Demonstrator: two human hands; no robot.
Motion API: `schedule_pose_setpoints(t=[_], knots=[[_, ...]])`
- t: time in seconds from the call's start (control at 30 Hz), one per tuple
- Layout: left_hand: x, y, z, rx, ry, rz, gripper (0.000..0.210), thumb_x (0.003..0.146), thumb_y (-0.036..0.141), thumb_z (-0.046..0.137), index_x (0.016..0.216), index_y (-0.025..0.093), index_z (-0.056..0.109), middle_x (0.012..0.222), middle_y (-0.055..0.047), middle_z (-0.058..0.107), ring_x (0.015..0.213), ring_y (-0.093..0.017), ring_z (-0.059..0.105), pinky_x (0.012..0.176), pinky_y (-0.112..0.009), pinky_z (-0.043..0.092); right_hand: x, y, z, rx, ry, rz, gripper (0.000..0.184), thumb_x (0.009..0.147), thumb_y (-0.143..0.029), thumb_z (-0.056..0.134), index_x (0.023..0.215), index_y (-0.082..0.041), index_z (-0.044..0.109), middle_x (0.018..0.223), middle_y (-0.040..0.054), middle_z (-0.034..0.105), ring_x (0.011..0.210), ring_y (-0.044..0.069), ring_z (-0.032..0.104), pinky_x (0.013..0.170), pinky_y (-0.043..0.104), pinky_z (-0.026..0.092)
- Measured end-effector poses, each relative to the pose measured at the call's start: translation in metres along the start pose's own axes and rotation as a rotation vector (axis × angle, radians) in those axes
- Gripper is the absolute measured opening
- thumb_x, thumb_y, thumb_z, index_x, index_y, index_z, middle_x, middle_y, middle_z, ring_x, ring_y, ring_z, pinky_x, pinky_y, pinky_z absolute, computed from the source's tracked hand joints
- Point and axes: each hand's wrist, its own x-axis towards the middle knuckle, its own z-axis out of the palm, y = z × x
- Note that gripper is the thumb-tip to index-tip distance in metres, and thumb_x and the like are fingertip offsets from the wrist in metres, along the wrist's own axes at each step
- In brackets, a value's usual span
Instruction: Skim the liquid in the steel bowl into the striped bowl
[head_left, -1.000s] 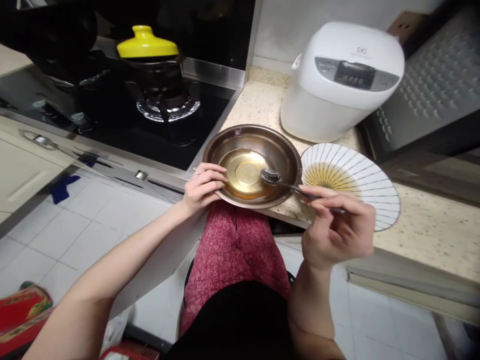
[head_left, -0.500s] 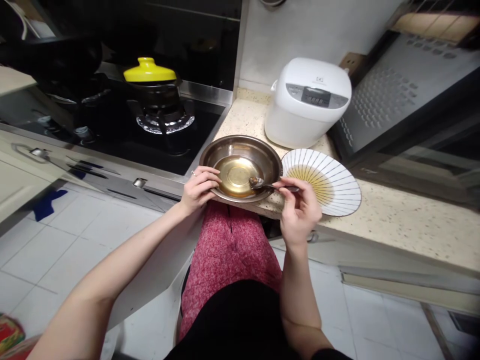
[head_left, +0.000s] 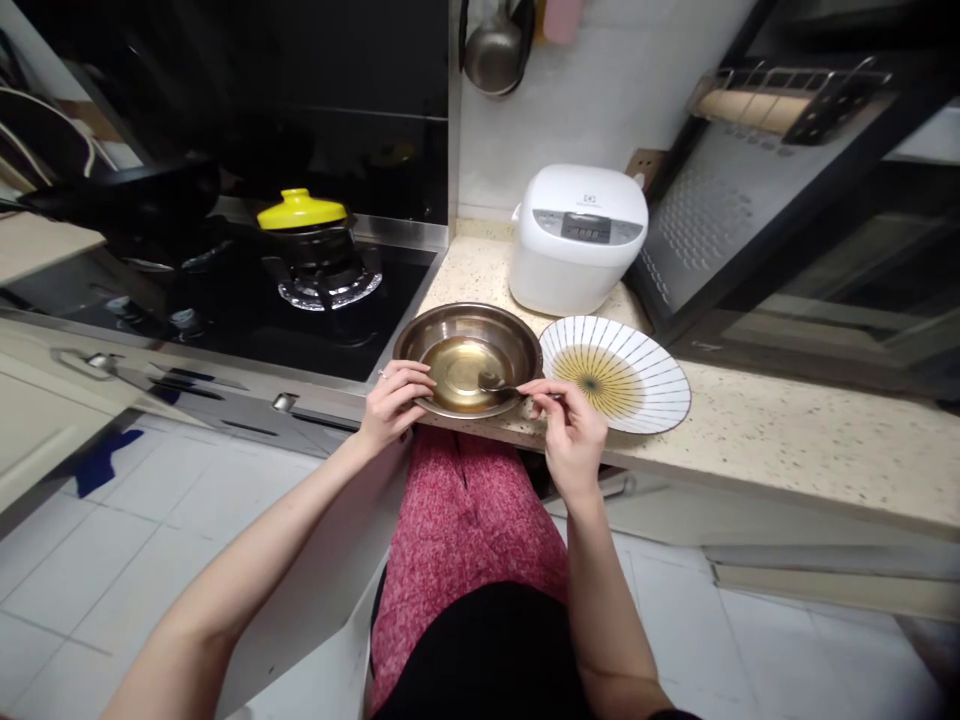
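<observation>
A round steel basin [head_left: 469, 315] sits at the counter's front edge with a yellowish clear liquid [head_left: 459, 372] in its bottom. My left hand [head_left: 395, 402] grips the basin's near left rim, the thumb hidden below. Pinched in my right hand [head_left: 571, 430] is a metal spoon [head_left: 491, 384], held by its handle over the near right rim. The bowl of the spoon is inside the basin, at the liquid. Just right of the basin lies a white plate [head_left: 664, 385] with dark radiating lines and a yellow centre.
Behind the basin and plate stands a white rice cooker [head_left: 581, 240]. On the left is a black gas hob [head_left: 405, 285] bearing a pot with a yellow lid [head_left: 301, 210] and a black wok [head_left: 161, 195]. A ladle [head_left: 493, 55] hangs on the wall.
The spoon's bowl has moved from the basin's right side inward, toward the middle of the liquid, with my right hand following left. My left hand keeps the rim. The camera view has shifted.
</observation>
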Motion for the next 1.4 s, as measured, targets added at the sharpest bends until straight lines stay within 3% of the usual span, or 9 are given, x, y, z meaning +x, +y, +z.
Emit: schedule_pose_setpoints(t=[0.17, 0.43, 0.7, 1.0, 1.07, 1.13, 1.23, 1.3, 1.4], knots=[[0.0, 0.001, -0.002, 0.049, -0.037, 0.001, 0.016, 0.1, 0.031, 0.06, 0.106, 0.019, 0.07, 0.104, -0.01, 0.074, 0.114, -0.028, 0.065, 0.095, -0.046, 0.055, -0.001, 0.002, 0.001, 0.047, -0.01, 0.02, 0.02, 0.1, -0.019, 0.051, 0.096, -0.023, 0.07, 0.095, 0.0012, 0.076, 0.074, 0.012, 0.07, 0.074, 0.029, 0.057], [-0.002, 0.001, -0.005, 0.204, 0.001, -0.034, 0.051, 0.091, 0.056, 0.063, 0.125, 0.018, 0.065, 0.115, -0.014, 0.07, 0.116, -0.033, 0.063, 0.099, -0.053, 0.052, -0.002, 0.002, 0.004, 0.028, -0.008, 0.029, 0.019, 0.1, -0.022, 0.052, 0.095, -0.022, 0.071, 0.092, 0.0028, 0.076, 0.075, 0.014, 0.07, 0.072, 0.029, 0.057], [-0.007, 0.0, -0.005, 0.253, 0.06, -0.013, 0.053, 0.095, 0.06, 0.052, 0.126, 0.019, 0.066, 0.121, -0.016, 0.066, 0.124, -0.035, 0.056, 0.103, -0.054, 0.048, -0.004, 0.005, 0.003, 0.028, -0.028, 0.038, 0.018, 0.1, -0.024, 0.054, 0.099, -0.022, 0.071, 0.092, 0.0025, 0.075, 0.078, 0.015, 0.07, 0.076, 0.029, 0.057], [-0.014, 0.001, -0.001, 0.272, 0.171, 0.169, 0.029, 0.098, 0.04, 0.052, 0.114, 0.025, 0.07, 0.114, -0.012, 0.072, 0.113, -0.028, 0.066, 0.098, -0.051, 0.054, -0.004, 0.011, 0.002, 0.02, -0.022, 0.021, 0.018, 0.1, -0.026, 0.055, 0.099, -0.023, 0.073, 0.093, 0.0025, 0.075, 0.077, 0.015, 0.069, 0.075, 0.029, 0.057], [-0.015, 0.008, 0.004, 0.206, 0.0, 0.169, 0.019, 0.096, 0.038, 0.056, 0.1, 0.031, 0.073, 0.099, -0.006, 0.076, 0.099, -0.023, 0.071, 0.097, -0.047, 0.058, -0.004, 0.011, 0.001, 0.006, -0.028, 0.019, 0.018, 0.1, -0.027, 0.055, 0.099, -0.023, 0.073, 0.094, 0.0029, 0.075, 0.077, 0.015, 0.069, 0.075, 0.03, 0.057], [-0.011, 0.02, 0.01, 0.056, -0.324, 0.174, 0.014, 0.094, 0.033, 0.061, 0.091, 0.036, 0.074, 0.093, 0.0, 0.078, 0.089, -0.019, 0.074, 0.095, -0.041, 0.062, -0.004, 0.011, 0.0, -0.007, -0.034, 0.021, 0.019, 0.1, -0.028, 0.055, 0.1, -0.023, 0.073, 0.094, 0.0036, 0.075, 0.078, 0.016, 0.07, 0.075, 0.031, 0.057], [-0.001, 0.044, 0.024, -0.147, -0.712, 0.227, 0.014, 0.094, 0.03, 0.063, 0.091, 0.036, 0.076, 0.108, 0.0, 0.079, 0.105, -0.02, 0.075, 0.1, -0.036, 0.063, -0.004, 0.013, -0.001, -0.015, -0.044, 0.02, 0.018, 0.099, -0.03, 0.055, 0.1, -0.024, 0.073, 0.095, 0.004, 0.075, 0.078, 0.018, 0.07, 0.074, 0.032, 0.057], [0.003, 0.054, 0.034, -0.169, -0.847, 0.233, 0.018, 0.098, 0.026, 0.059, 0.095, 0.032, 0.075, 0.122, -0.003, 0.076, 0.122, -0.02, 0.069, 0.114, -0.035, 0.056, -0.004, 0.015, -0.001, -0.019, -0.043, 0.012, 0.018, 0.099, -0.03, 0.056, 0.1, -0.024, 0.073, 0.095, 0.0037, 0.075, 0.077, 0.017, 0.069, 0.074, 0.032, 0.056], [-0.001, 0.058, 0.045, -0.104, -0.92, 0.247, 0.027, 0.103, 0.016, 0.05, 0.095, 0.025, 0.074, 0.127, -0.008, 0.073, 0.132, -0.019, 0.062, 0.125, -0.037, 0.045, -0.004, 0.017, -0.001, -0.02, -0.039, 0.011, 0.018, 0.099, -0.029, 0.056, 0.1, -0.024, 0.073, 0.095, 0.0035, 0.075, 0.077, 0.017, 0.069, 0.075, 0.032, 0.055]])
